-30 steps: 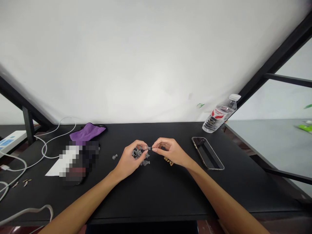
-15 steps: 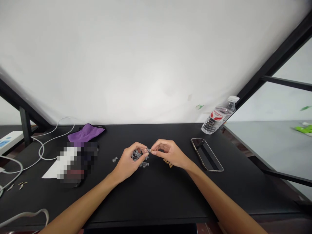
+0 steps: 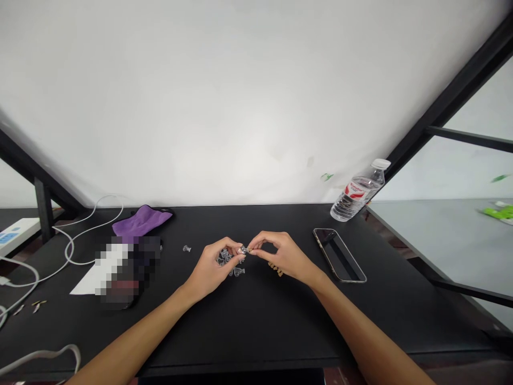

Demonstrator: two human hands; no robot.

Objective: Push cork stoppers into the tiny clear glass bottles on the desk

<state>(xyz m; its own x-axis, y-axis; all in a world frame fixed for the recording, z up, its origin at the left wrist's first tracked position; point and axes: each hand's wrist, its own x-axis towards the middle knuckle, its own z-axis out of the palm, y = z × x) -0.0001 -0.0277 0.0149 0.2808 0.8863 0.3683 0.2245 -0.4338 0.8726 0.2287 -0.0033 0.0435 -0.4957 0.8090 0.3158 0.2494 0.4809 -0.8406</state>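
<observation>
My left hand [image 3: 212,270] rests over a small heap of clear plastic pieces [image 3: 226,259], with a clear piece [image 3: 242,249] pinched in its fingertips. My right hand [image 3: 282,256] meets it there, its fingertips closed on a tiny tan piece [image 3: 249,249] against the clear one. Several tan pieces [image 3: 276,269] lie on the black table [image 3: 256,331] under my right palm. A lone clear piece [image 3: 186,248] stands left of my hands.
A smartphone [image 3: 340,255] lies right of my hands, and a plastic water bottle [image 3: 356,198] stands at the far edge. To the left are a purple cloth [image 3: 142,222], a pixelated area [image 3: 128,270], white cables [image 3: 68,246] and a power strip [image 3: 16,235].
My hands have come together, with their fingertips now meeting at the clear piece. The lone clear piece sits farther from me on the table, and the view has shifted slightly.
</observation>
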